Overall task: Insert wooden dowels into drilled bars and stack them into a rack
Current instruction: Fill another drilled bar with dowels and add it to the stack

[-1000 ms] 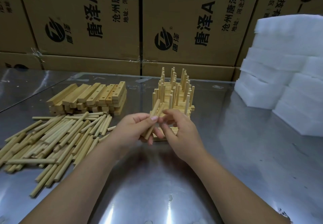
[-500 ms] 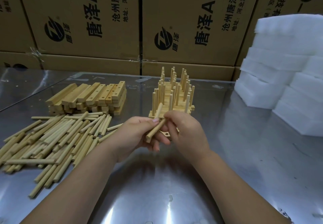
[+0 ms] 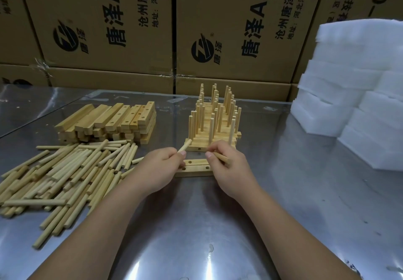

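From the head camera, the drilled bar lies flat on the steel table at my 12 o'clock, between the two hands. Its long axis runs 9 to 3 and its holes face up. A second bar seems to lie tight against its far edge. My left hand has curled fingers and pinches the left-hand dowel between thumb and forefinger. That dowel leans up toward 1 o'clock, and its lower end is hidden in the hand. My right hand pinches the right-hand dowel at the fingertips, and its free end points to 4 o'clock. The bar's left hole sits just at 3 o'clock from the left fingertips. The right hole sits at about 7 o'clock from the right thumb tip, so each hand is close to its own hole. I judge both dowels must be tipped upright before pressing down. The rack stands just beyond the bar at 12 o'clock. The loose dowels lie at 9 o'clock, with the stack of bars behind them.
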